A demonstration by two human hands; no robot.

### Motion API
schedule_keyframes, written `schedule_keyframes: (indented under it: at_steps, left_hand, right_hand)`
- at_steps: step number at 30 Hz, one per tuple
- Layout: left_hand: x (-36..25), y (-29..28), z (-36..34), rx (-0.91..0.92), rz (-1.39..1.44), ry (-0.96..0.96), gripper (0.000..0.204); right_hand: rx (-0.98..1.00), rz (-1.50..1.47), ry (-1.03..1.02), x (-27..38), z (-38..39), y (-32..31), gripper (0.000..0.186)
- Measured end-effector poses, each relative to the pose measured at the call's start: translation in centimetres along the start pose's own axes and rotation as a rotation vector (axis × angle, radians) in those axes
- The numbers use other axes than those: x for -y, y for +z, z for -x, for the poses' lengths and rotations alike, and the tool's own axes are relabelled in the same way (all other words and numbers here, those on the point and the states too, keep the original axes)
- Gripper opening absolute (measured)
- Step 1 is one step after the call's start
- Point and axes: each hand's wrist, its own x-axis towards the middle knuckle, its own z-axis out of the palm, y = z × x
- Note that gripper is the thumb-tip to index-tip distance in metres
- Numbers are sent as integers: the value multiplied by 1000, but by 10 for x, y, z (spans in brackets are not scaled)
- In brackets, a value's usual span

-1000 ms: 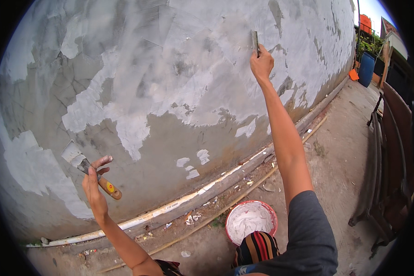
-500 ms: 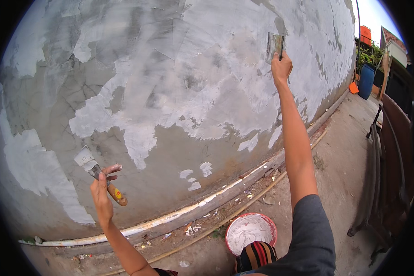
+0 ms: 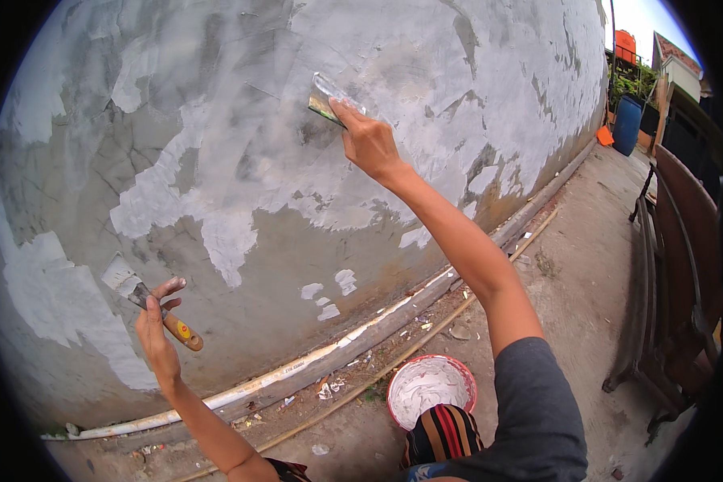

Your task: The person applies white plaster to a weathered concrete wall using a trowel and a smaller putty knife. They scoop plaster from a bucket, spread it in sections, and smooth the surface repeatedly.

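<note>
On the grey wall point(image 3: 281, 257), coated with uneven patches of white plaster, my right hand point(image 3: 368, 140) presses a wide, flat metal scraper point(image 3: 327, 98), tilted, its fingers closed on it. Lower left, my left hand point(image 3: 159, 333) holds a putty knife point(image 3: 183, 330) with a wooden handle and white paste on its blade, upright near the wall with fingertips smeared white. Below, a red-rimmed round tub point(image 3: 426, 384) of white paste sits on the ground beside striped cloth point(image 3: 442, 434) at my lower body.
A white pipe point(image 3: 289, 373) and a thin tan pole point(image 3: 410, 353) run along the wall's base among litter. At right stands a dark bench point(image 3: 671, 249). Farther back are a blue barrel point(image 3: 627, 124), an orange object point(image 3: 605, 136), plants and an orange tank point(image 3: 625, 46).
My right hand and scraper have swept left across the upper wall from farther right, and the scraper has turned more slanted. My left hand keeps the putty knife at about the same height.
</note>
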Motion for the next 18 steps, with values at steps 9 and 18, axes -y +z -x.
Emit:
schedule_keyframes:
  at_steps: [9,18]
  left_hand:
    - [-18,-4,1,46,-28,-16,55]
    - [-20,-11,6,11,-69,-30,54]
  right_hand:
    - [-413,254,608,-144,-66,-82,16]
    - [22,86,200,-37,-45,-36,44]
